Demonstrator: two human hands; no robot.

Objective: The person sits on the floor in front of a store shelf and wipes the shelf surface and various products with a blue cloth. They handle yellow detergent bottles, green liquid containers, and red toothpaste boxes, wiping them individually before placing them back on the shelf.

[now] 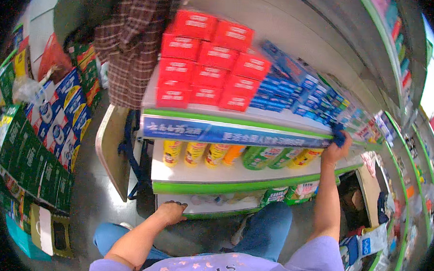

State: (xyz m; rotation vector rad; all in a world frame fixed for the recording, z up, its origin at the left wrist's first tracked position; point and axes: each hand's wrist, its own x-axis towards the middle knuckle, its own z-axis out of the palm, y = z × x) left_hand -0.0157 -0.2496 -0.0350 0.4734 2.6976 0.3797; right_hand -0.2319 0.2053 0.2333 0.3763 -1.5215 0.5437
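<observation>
My right hand (336,149) grips a dark blue cloth (338,135) against the front edge strip of the upper shelf, towards its right end. The blue label strip (217,133) on that edge bears writing, with a green band (203,117) above it. Low at the left, my left hand (173,212) is at the front edge of the bottom shelf (212,206); its fingers are partly hidden. Stacked red boxes (209,75) and small blue boxes (275,92) stand on the upper shelf. Yellow bottles (195,154) and green packs (262,157) line the shelf below.
A person in a plaid shirt (132,56) stands beyond the shelf's left end, near a folding chair (113,155). Stacked cartons (32,161) fill the left side. An open cardboard box (366,193) and more stocked shelves (409,154) are at the right.
</observation>
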